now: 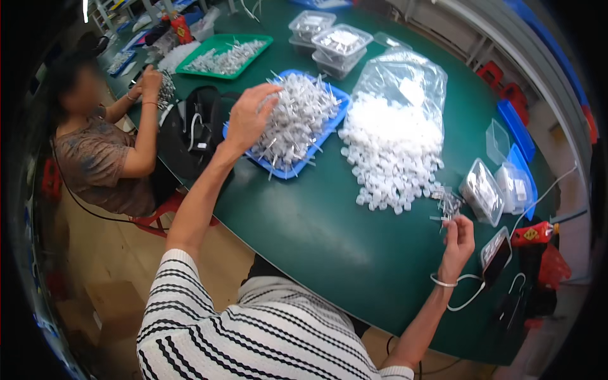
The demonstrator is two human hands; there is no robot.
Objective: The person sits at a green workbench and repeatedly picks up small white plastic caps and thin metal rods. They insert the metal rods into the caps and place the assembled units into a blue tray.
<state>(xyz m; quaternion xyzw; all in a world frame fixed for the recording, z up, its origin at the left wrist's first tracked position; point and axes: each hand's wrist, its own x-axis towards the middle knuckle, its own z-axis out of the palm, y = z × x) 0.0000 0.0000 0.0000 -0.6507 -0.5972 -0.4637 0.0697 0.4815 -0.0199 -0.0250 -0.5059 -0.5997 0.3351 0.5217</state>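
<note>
The bare left hand (248, 119) reaches over the left side of a shallow blue plastic tray (342, 109), its fingers bent and moderately spread from the thumb at the edge of a heap of small, slender whitish pieces with silvery ends (297, 117). Whether it has a piece between the fingertips, I cannot tell. That heap lies in the tray, on the dark green tabletop (285, 221), just left of a pile of small, white, cube-like pieces (392, 152) spread at the mouth of a clear plastic bag (421, 69).

The bare right hand (458, 244) is narrow, thumb and fingers drawn close together at a small cluster of thin, silvery pieces (449, 204), near a clear rectangular plastic box (482, 192). The details are too fine to show whether the cluster is gripped or only touched.

My judgement is that the step in hand is handling loose pieces, with 2 hands working at 2 separate spots. The next move seems to call for a light fingertip pinch on the left, keeping neighbouring pieces from tangling, and a steady, narrow hold on the right
</note>
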